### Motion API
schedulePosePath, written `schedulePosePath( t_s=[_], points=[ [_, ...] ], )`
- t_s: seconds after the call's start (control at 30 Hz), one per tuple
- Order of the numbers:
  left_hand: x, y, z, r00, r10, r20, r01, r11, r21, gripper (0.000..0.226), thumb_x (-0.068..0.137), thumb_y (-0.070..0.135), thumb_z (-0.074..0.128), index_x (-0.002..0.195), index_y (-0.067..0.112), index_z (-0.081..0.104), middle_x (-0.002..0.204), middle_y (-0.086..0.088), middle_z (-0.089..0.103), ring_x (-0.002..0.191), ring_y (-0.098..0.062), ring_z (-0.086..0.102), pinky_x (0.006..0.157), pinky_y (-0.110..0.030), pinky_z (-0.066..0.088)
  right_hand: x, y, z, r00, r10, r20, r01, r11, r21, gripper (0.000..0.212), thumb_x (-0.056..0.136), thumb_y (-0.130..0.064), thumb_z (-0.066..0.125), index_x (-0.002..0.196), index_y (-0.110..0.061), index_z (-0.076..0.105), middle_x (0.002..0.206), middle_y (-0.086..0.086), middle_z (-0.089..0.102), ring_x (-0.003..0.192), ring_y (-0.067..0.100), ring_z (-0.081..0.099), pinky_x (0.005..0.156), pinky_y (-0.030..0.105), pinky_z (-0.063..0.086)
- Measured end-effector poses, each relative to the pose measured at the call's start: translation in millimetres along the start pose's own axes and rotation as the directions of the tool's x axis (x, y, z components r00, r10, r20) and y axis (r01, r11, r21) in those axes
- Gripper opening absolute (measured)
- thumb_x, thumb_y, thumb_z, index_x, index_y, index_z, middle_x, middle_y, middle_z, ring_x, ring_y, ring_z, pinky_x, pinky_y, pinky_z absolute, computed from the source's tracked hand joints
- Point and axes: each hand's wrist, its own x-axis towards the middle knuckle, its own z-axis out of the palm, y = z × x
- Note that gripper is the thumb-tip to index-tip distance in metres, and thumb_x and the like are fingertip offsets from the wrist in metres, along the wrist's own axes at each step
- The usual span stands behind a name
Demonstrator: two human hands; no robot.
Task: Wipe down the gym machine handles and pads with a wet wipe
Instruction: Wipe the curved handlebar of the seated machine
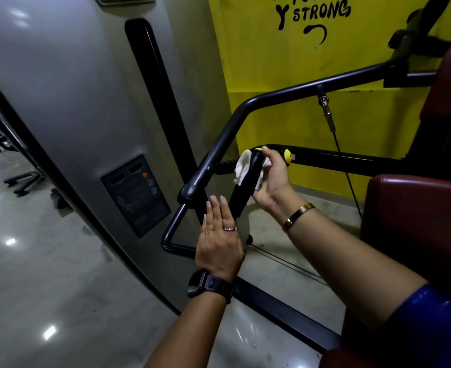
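The person's right hand [274, 179] is curled round a crumpled white wet wipe [242, 167], with the thumb lying over the top and the fingers wrapped behind. It pinches the soft cloth against the upper part of a matte black, cylindrical machine handle [249, 179]. The wipe bunches in folds on the handle's left side, and a corner shows again on the right, by the palm.

The handle's long axis runs from its lower end, near the left hand, up and slightly right to a round yellow end cap [257, 150], which points away from the person. A second yellow cap [288, 156] sits just beyond the right hand's knuckles, on a horizontal black bar.

The left hand [219, 243] is flat, with its fingers straight and together. It holds nothing and lies alongside the handle's lower end; whether it touches cannot be told. It wears two rings [229, 228] and a chunky black wristwatch [208, 284], while the right wrist carries a slim gold bangle [298, 213].

A smooth black bent steel tube [232, 126] arches above the handle. To the left stands a curved grey metal shroud [73, 102] bearing a dark instruction placard [136, 195]. Glossy dark red vinyl pads [418, 208] are on the right, a yellow painted wall [272, 62] lies behind, and a shiny pale floor [33, 288] spreads below.
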Motion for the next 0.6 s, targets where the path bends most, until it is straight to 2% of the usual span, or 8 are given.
schedulePosePath(
  t_s=[0.1,0.17,0.23,0.3,0.37,0.43,0.5,0.6],
  points=[
    [0.7,0.0,0.1,1.0,-0.003,0.003,0.003,1.0,0.01,0.08,0.088,0.018,0.039,0.153,0.001,-0.004,0.147,-0.027,0.04,0.137,-0.032,0.037,0.11,-0.042,0.033,8.2,-14.6,5.5,0.997,-0.063,0.052,0.069,0.99,-0.122,0.021,0.083,-0.028,0.057,0.073,-0.011,0.062,0.068,0.003,0.063,0.066,0.016,0.059,0.067,0.028,0.045],
    [1.0,0.4,0.2,1.0,-0.005,0.0,0.005,1.0,0.012,0.08,0.088,0.018,0.039,0.153,0.002,-0.004,0.147,-0.027,0.039,0.137,-0.032,0.037,0.11,-0.043,0.032,10.0,-16.7,7.1,0.973,-0.182,0.143,0.222,0.904,-0.366,0.017,0.078,-0.018,0.054,0.085,-0.003,0.061,0.072,0.008,0.06,0.062,0.016,0.056,0.058,0.024,0.044],
    [1.0,0.7,-0.4,1.0,-0.008,0.003,0.008,1.0,0.012,0.078,0.089,0.019,0.036,0.153,0.002,-0.004,0.147,-0.027,0.039,0.137,-0.033,0.038,0.11,-0.044,0.033,10.8,-11.8,4.3,0.923,-0.326,0.204,0.38,0.686,-0.62,0.031,0.076,-0.019,0.051,0.103,-0.008,0.059,0.089,0.01,0.061,0.078,0.017,0.058,0.068,0.028,0.048],
    [0.7,0.9,-0.7,1.0,-0.008,0.01,0.008,1.0,0.012,0.078,0.089,0.02,0.035,0.153,0.002,-0.005,0.147,-0.027,0.04,0.136,-0.034,0.041,0.109,-0.043,0.033,9.5,-9.2,-1.1,0.838,-0.438,0.325,0.497,0.365,-0.788,0.043,0.076,-0.026,0.046,0.112,-0.007,0.06,0.108,0.01,0.059,0.097,0.019,0.056,0.082,0.028,0.044],
    [0.6,2.0,-0.9,1.0,-0.01,0.008,0.01,1.0,0.005,0.078,0.089,0.021,0.034,0.153,0.003,-0.005,0.147,-0.027,0.04,0.135,-0.035,0.043,0.109,-0.044,0.033,9.3,-6.1,-11.7,0.736,-0.467,0.49,0.583,0.071,-0.809,0.043,0.085,-0.023,0.042,0.119,-0.002,0.059,0.119,0.013,0.057,0.111,0.022,0.052,0.09,0.025,0.037],
    [0.8,2.9,-1.2,1.0,-0.015,0.006,0.015,1.0,0.001,0.077,0.089,0.021,0.034,0.153,0.003,-0.005,0.146,-0.027,0.04,0.134,-0.036,0.045,0.108,-0.043,0.035,10.3,-3.1,-24.3,0.663,-0.467,0.585,0.61,-0.114,-0.784,0.044,0.094,-0.019,0.039,0.13,0.0,0.054,0.133,0.017,0.052,0.128,0.027,0.044,0.104,0.026,0.031],
    [1.0,2.9,-1.9,1.0,-0.015,0.002,0.015,1.0,0.004,0.077,0.089,0.021,0.034,0.153,0.002,-0.004,0.145,-0.027,0.042,0.133,-0.036,0.046,0.107,-0.043,0.037,10.7,3.4,-38.2,0.608,-0.48,0.632,0.622,-0.206,-0.755,0.046,0.097,-0.016,0.036,0.139,-0.001,0.045,0.146,0.017,0.042,0.14,0.028,0.032,0.114,0.028,0.023],
    [1.0,2.9,-2.3,1.0,-0.011,-0.001,0.011,1.0,-0.006,0.077,0.089,0.021,0.035,0.153,0.003,-0.004,0.145,-0.027,0.042,0.132,-0.036,0.047,0.105,-0.042,0.04,10.2,13.3,-49.8,0.586,-0.513,0.626,0.627,-0.201,-0.752,0.049,0.098,-0.012,0.038,0.146,-0.002,0.035,0.153,0.015,0.032,0.144,0.023,0.025,0.117,0.025,0.02]
  ],
)
